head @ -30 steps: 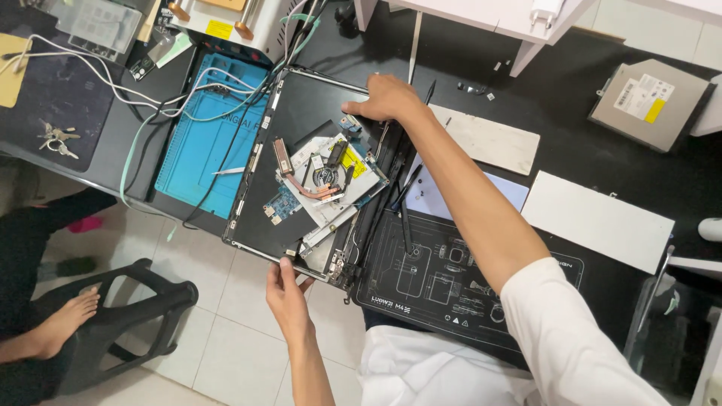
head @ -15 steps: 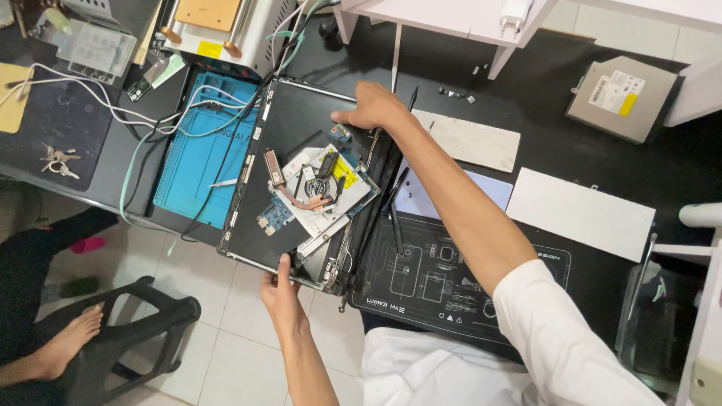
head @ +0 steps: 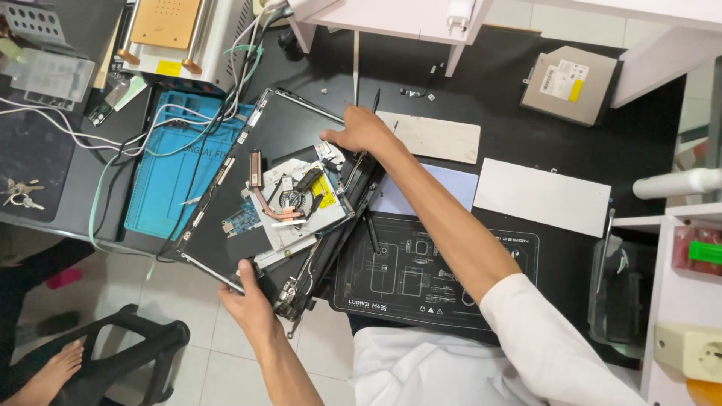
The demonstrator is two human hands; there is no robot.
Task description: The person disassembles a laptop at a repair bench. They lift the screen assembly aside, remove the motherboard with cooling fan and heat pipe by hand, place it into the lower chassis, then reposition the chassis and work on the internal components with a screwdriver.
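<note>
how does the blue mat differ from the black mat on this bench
The blue mat lies at the far left, crossed by white cables and partly covered by the opened laptop; the black mat lies in front of the person, with the right arm across it. The blue mat has moulded compartments; the black mat bears white line drawings. Both lie flat on the dark bench.

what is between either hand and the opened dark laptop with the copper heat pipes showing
Nothing visible. The left hand already grips the near edge of the opened dark laptop, and the right hand rests on its far corner. White and green cables drape only its left side.
</note>
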